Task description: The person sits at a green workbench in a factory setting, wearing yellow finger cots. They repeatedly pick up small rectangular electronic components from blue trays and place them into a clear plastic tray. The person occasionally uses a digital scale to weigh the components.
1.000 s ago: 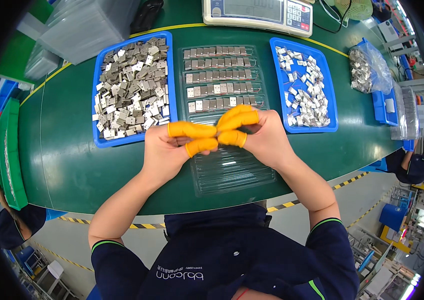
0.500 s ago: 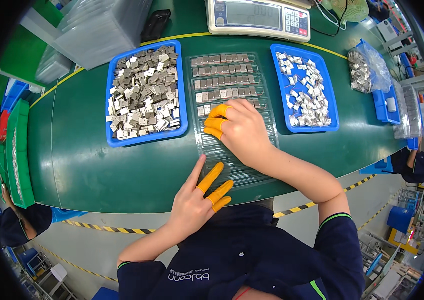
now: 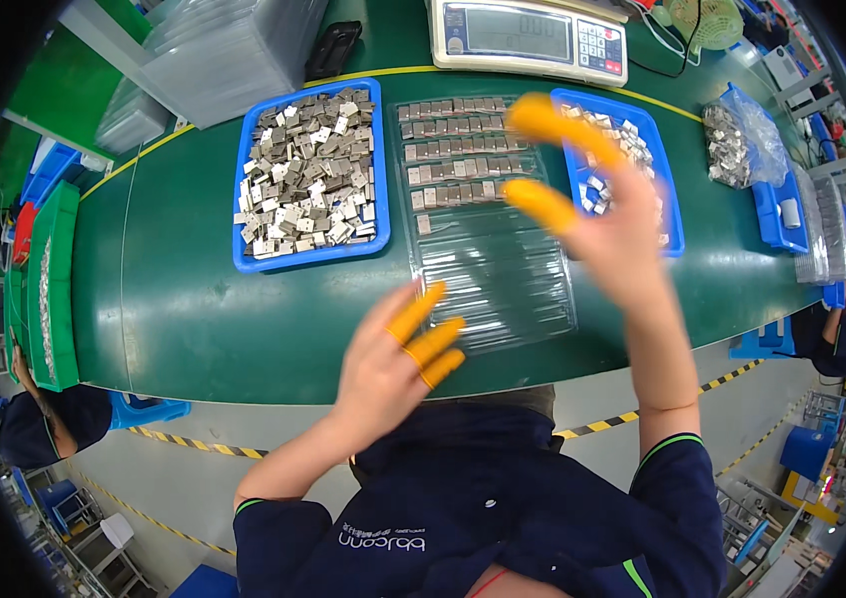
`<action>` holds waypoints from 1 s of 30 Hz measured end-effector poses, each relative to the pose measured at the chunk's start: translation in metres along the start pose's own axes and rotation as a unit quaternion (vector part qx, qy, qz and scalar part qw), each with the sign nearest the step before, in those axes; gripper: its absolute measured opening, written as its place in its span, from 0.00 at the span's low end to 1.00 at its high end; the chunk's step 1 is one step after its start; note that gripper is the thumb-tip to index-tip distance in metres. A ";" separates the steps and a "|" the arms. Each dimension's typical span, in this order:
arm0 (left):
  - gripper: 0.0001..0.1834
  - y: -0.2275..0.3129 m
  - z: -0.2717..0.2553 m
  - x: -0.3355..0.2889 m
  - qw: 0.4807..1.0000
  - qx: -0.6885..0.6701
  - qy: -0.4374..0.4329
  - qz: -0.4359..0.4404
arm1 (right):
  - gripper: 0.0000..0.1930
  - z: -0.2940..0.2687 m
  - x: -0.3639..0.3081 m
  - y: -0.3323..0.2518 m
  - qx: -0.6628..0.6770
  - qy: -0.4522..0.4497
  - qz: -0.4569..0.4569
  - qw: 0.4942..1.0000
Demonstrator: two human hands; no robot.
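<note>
Upon the green desk (image 3: 194, 329) between blue plastic bins (image 3: 380, 184), the clear ribbed plastic tray (image 3: 503, 284) is best steadied by the left hand (image 3: 385, 369), its grip and the right hand's (image 3: 610, 221) spread, seemingly empty.

Clear glossy plastic tray (image 3: 503, 289), shiny metal pieces (image 3: 313, 169), smooth plastic bins (image 3: 380, 169), glossy tabletop (image 3: 194, 249), matt cloth shirt (image 3: 533, 498)

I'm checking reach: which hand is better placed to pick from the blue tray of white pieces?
Probably the right hand: it is open and overlaps that blue tray in view; the left hand is by the left edge of the clear tray.
</note>
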State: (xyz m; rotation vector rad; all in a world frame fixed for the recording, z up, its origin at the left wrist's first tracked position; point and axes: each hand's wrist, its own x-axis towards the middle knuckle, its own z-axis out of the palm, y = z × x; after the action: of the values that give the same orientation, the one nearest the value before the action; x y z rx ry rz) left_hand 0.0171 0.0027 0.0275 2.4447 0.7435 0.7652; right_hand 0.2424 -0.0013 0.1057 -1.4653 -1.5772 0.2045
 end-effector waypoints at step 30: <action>0.11 -0.082 -0.062 0.074 0.975 0.184 -0.080 -0.097 | 0.12 -0.070 -0.008 0.144 -0.175 0.042 0.136 0.974</action>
State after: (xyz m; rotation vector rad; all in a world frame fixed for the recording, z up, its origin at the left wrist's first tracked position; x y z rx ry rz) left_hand 0.0011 0.1255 0.0542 2.6631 1.1230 0.3743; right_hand 0.3897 -0.0004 0.0433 -1.9389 -1.3872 0.0189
